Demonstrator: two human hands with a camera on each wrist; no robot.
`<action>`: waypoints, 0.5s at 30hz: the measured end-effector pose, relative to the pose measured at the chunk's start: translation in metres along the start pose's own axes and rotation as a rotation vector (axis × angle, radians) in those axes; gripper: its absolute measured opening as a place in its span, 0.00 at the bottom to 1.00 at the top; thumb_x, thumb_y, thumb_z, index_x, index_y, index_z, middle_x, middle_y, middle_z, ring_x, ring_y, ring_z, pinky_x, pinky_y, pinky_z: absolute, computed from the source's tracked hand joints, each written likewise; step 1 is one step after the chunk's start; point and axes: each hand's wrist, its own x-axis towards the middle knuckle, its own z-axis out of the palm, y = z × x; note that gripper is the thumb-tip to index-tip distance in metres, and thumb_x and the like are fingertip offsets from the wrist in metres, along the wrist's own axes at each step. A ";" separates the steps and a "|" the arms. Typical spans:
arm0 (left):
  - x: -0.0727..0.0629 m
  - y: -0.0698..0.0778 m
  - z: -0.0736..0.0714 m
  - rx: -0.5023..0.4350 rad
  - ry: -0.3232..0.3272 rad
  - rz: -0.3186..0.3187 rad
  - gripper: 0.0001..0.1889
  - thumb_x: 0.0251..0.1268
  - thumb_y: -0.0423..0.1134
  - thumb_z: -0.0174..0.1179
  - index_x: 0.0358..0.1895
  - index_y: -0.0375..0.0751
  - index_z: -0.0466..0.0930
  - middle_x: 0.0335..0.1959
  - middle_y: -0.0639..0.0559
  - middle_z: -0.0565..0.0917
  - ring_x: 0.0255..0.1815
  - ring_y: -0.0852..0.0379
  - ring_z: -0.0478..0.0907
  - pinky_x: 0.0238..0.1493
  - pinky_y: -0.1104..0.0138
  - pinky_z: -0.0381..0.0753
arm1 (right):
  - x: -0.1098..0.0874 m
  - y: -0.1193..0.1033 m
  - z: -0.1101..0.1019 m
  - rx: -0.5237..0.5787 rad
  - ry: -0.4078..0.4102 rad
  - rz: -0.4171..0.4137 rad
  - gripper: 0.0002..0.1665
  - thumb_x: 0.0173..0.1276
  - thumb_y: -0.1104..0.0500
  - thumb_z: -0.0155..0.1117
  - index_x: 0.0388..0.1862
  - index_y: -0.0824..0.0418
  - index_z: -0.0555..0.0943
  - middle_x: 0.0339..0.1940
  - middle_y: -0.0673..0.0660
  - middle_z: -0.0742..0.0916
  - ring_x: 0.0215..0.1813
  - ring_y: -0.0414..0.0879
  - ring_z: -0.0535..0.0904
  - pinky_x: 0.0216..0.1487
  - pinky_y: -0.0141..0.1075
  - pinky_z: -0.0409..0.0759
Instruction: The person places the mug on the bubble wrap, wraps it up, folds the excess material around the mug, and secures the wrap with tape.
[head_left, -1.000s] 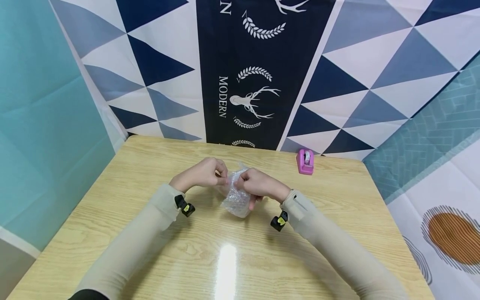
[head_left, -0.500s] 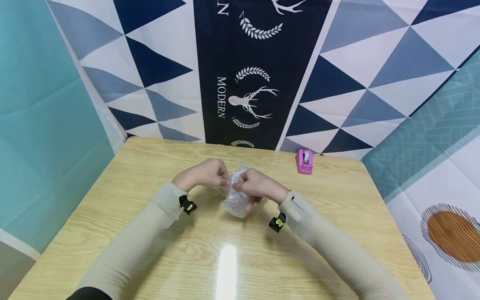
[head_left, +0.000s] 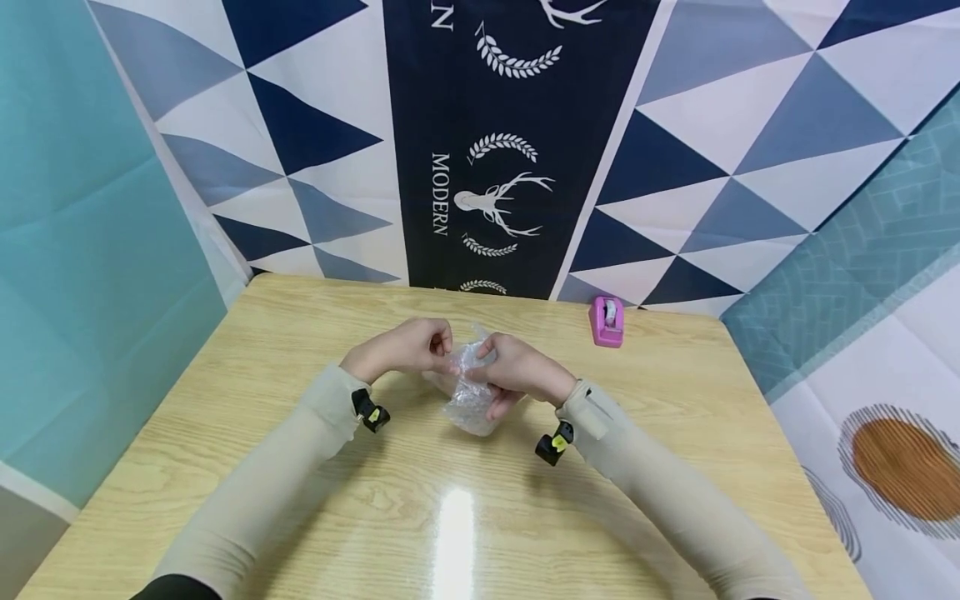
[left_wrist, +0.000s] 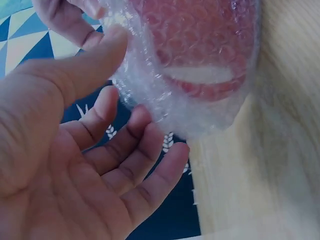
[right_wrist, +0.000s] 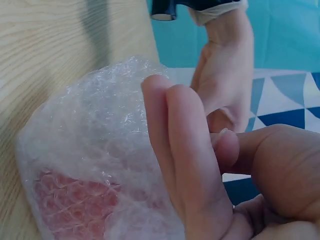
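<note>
A bubble-wrapped parcel [head_left: 470, 410] is held between both hands near the far side of the table. Through the clear wrap, a pinkish-red thing [left_wrist: 200, 42] with a pale band shows; its kind is not clear. My left hand [head_left: 408, 344] pinches the wrap's edge at the left, its thumb against the plastic and the other fingers loosely curled. From the right, my right hand [head_left: 519, 367] grips the parcel, two fingers lying along the bubble wrap [right_wrist: 95, 125] and the thumb bent at the edge. Part of the parcel is hidden behind the right hand.
A pink tape dispenser [head_left: 607, 322] with a roll stands at the table's back right. The wooden table [head_left: 337, 517] meets a patterned cloth backdrop [head_left: 480, 125] behind. Teal cloth [head_left: 97, 250] hangs on the left.
The right index finger has lifted and spread away from the thumb. The left hand stays nearly in place at the wrap's edge. The head view has shifted slightly.
</note>
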 end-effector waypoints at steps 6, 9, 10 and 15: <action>0.001 -0.007 0.005 -0.058 0.026 -0.011 0.11 0.58 0.35 0.75 0.36 0.39 0.80 0.33 0.50 0.82 0.37 0.58 0.77 0.44 0.67 0.80 | 0.007 0.007 -0.006 0.130 -0.102 -0.005 0.15 0.76 0.65 0.58 0.54 0.67 0.65 0.18 0.55 0.73 0.21 0.51 0.87 0.25 0.40 0.88; 0.001 -0.007 0.005 -0.069 0.027 -0.026 0.10 0.58 0.32 0.75 0.37 0.38 0.82 0.34 0.49 0.83 0.38 0.57 0.79 0.46 0.67 0.81 | 0.009 0.010 -0.009 0.210 -0.140 0.006 0.15 0.75 0.66 0.56 0.56 0.67 0.64 0.17 0.54 0.72 0.23 0.52 0.88 0.27 0.38 0.88; 0.001 -0.007 0.005 -0.065 0.027 -0.029 0.09 0.58 0.31 0.74 0.37 0.38 0.82 0.35 0.49 0.84 0.38 0.57 0.79 0.47 0.67 0.82 | 0.010 0.011 -0.010 0.235 -0.147 0.015 0.15 0.75 0.67 0.55 0.56 0.67 0.64 0.17 0.55 0.72 0.24 0.52 0.89 0.27 0.38 0.88; 0.000 -0.002 0.008 0.005 0.058 -0.035 0.09 0.57 0.32 0.75 0.35 0.38 0.83 0.33 0.50 0.84 0.36 0.58 0.78 0.44 0.68 0.81 | 0.010 0.009 -0.011 0.185 -0.140 0.023 0.10 0.75 0.67 0.57 0.49 0.66 0.67 0.17 0.54 0.72 0.23 0.51 0.88 0.26 0.37 0.88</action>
